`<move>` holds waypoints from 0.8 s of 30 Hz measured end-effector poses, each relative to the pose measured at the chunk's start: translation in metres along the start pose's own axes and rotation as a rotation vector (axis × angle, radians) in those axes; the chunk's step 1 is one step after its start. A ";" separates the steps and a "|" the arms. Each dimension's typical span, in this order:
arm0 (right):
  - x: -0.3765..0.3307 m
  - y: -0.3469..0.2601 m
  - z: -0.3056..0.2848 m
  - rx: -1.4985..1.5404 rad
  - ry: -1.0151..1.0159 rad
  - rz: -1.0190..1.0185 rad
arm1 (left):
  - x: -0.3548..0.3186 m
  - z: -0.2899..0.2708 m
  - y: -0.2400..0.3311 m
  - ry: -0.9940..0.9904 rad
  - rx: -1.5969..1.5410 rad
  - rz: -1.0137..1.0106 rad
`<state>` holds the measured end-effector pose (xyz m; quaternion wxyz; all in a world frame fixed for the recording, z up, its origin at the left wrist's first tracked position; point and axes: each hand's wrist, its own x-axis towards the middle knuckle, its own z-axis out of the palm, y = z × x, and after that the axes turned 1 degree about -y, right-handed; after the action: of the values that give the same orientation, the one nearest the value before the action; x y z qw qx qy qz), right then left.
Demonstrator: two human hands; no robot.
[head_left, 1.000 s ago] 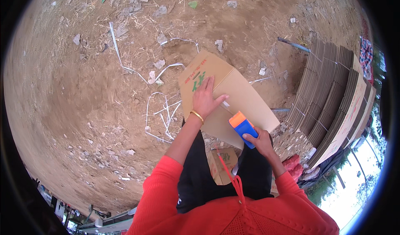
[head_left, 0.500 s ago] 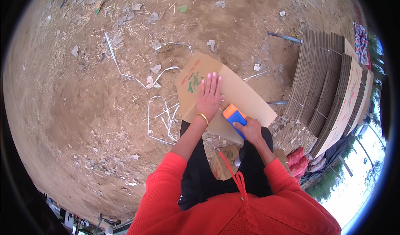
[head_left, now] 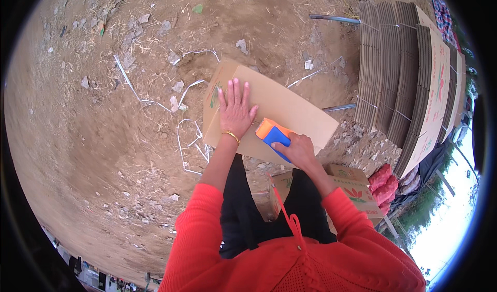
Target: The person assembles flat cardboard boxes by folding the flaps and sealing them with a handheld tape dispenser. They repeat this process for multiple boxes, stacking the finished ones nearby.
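Note:
A brown cardboard box (head_left: 290, 103) with green and red print lies tilted in front of my knees. My left hand (head_left: 237, 112), a gold bangle at its wrist, rests flat on the box's top near the left end, fingers spread. In my right hand (head_left: 299, 149) is a blocky handheld tool (head_left: 274, 136), blue along the body and orange at the front. The tool's orange end is against or just over the box top, close to my left thumb; whether it touches, I cannot tell.
Flattened cartons (head_left: 385, 69) stand in tied bundles at the right. Below them are a printed cardboard box (head_left: 357, 191) and red mesh sacks (head_left: 383, 183). Another box (head_left: 279, 188) sits between my legs. White strapping (head_left: 129, 79) and paper scraps litter the dirt ground.
The view has shifted, with the ground and cartons sliding left and up. The box is turned flatter under my left hand, and more of the printed box at the right shows. Both hands keep their contact.

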<state>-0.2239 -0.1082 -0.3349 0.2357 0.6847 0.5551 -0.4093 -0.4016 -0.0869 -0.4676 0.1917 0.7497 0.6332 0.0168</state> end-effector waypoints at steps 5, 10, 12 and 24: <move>-0.017 0.078 -0.001 0.034 -0.006 -0.025 | 0.002 -0.001 0.001 0.085 0.049 0.003; -0.042 0.204 0.015 0.150 0.049 -0.050 | 0.003 -0.005 0.002 0.110 0.153 0.002; -0.048 0.243 0.022 0.191 0.075 -0.066 | 0.002 -0.005 0.003 0.122 0.193 0.009; -0.027 0.309 0.063 0.243 0.204 -0.115 | 0.000 0.002 0.008 0.127 0.323 -0.019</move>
<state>0.0501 -0.2566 -0.3881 0.0697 0.7133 0.5607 -0.4146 -0.3935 -0.0883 -0.4675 0.0287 0.7622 0.6455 -0.0396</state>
